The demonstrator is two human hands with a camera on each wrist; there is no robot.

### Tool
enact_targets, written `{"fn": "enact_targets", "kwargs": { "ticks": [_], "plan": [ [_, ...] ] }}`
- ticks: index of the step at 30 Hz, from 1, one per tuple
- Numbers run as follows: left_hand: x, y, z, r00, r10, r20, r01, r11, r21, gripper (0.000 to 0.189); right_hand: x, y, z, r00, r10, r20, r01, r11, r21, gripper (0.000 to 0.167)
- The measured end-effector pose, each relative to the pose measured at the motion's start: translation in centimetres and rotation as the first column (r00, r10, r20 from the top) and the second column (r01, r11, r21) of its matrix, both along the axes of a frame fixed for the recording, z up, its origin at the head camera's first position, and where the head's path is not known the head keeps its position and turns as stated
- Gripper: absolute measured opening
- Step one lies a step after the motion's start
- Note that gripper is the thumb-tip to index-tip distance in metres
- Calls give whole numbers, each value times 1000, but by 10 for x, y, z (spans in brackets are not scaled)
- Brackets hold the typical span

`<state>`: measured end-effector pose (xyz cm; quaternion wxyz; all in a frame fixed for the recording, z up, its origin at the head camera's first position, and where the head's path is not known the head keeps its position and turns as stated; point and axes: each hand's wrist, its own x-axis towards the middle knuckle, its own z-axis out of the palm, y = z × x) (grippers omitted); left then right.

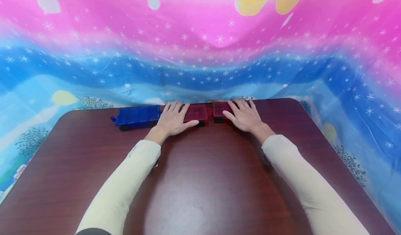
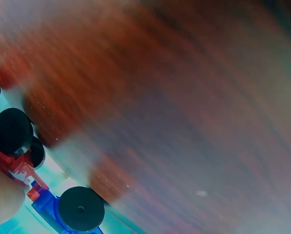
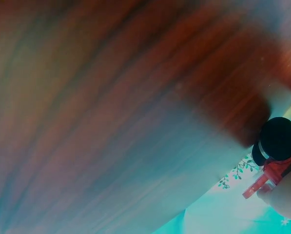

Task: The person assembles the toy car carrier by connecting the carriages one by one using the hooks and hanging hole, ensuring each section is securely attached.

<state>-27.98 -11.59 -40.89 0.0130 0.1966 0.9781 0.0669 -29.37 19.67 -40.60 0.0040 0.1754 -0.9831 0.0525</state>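
Observation:
Three see-through toy wagons with black wheels stand in a row along the table's far edge. On the left is a blue wagon [image 1: 138, 116]; two red ones follow, a middle wagon [image 1: 196, 113] and a right wagon [image 1: 220, 111]. My left hand [image 1: 173, 120] lies with fingers spread over the left part of the middle wagon, its thumb along the near side. My right hand [image 1: 244, 116] lies spread over the right wagon, covering its right part. In the left wrist view, a red coupling [image 2: 35, 190] meets the blue wagon's front, beside a black wheel [image 2: 81, 208].
The dark wooden table [image 1: 200, 179] has rounded far corners. Close behind its far edge hangs a pink and blue printed cloth [image 1: 200, 54], which also runs down both sides. A short gap with red coupling parts [image 1: 209, 111] lies between the two red wagons.

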Motion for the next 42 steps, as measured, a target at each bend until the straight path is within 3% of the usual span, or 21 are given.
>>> {"fn": "enact_targets", "kwargs": {
  "ticks": [25, 42],
  "plan": [
    [-2, -3, 0, 1000, 9, -9, -9, 999, 42, 95, -2, -4, 0, 1000, -3, 13, 3, 1000, -13, 86],
    [-1, -3, -3, 1000, 16, 15, -18, 988, 156, 97, -2, 0, 0, 1000, 9, 14, -9, 1000, -4, 87]
  ]
}}
